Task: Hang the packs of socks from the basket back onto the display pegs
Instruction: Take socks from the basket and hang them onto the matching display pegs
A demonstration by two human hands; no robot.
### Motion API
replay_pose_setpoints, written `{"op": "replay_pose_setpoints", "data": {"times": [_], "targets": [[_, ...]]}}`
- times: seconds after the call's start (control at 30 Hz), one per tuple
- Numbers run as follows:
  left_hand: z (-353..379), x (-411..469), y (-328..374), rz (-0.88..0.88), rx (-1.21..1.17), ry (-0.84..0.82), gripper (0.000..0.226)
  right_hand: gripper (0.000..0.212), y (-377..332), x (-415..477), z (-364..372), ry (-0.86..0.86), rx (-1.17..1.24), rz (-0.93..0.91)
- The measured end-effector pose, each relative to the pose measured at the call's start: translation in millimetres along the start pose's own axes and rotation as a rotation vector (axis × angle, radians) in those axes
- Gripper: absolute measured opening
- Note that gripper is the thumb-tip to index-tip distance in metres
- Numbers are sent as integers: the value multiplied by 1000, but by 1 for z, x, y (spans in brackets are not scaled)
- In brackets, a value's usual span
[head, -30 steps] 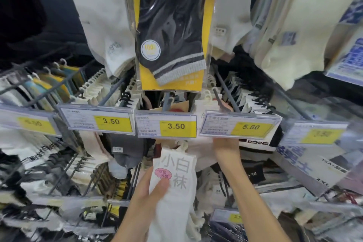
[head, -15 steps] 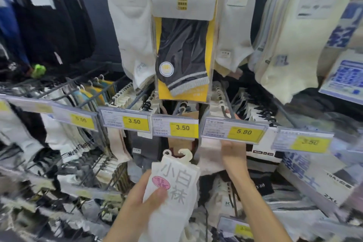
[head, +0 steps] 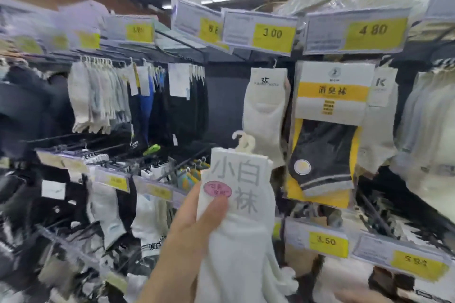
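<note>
I log one white sock pack [head: 242, 206], hook up, clamped in the left hand [head: 187, 236], thumb just below its pink sticker [head: 218, 189]; right hand [head: 362, 298] blurred, grip untellable.

Left hand [head: 187, 236]: only the thumb shows, and the fingers lie hidden behind the white sock pack with grey printed characters [head: 242, 204], whose lower end runs off the bottom edge. Lettering on the pack's pink oval sticker [head: 218, 189]: too blurred to read. Yellow price labels [head: 115, 181] on the lower left rail: figures smeared, illegible. Pale socks [head: 428, 130] at far right: blurred, cut by the edge.
</note>
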State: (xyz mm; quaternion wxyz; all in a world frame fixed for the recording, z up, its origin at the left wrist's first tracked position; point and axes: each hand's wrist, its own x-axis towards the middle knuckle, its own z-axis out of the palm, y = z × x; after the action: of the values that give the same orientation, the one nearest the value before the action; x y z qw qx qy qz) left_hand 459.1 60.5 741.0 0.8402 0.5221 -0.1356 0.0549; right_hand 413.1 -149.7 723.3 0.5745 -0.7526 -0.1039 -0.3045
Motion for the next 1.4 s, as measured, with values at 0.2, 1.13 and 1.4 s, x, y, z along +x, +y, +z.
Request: {"op": "replay_pose_setpoints", "data": {"times": [0.2, 1.13, 1.4], "targets": [[-32, 38, 36, 92, -77, -127, 38, 53, -53, 31, 66, 29, -181, -117], [-148, 153, 79, -62, -216, -419, 40, 23, -66, 129, 207, 311, 168, -8], [-151, 166, 77, -50, -113, -448, 50, 29, -56, 217, 196, 396, -74, -17]]}}
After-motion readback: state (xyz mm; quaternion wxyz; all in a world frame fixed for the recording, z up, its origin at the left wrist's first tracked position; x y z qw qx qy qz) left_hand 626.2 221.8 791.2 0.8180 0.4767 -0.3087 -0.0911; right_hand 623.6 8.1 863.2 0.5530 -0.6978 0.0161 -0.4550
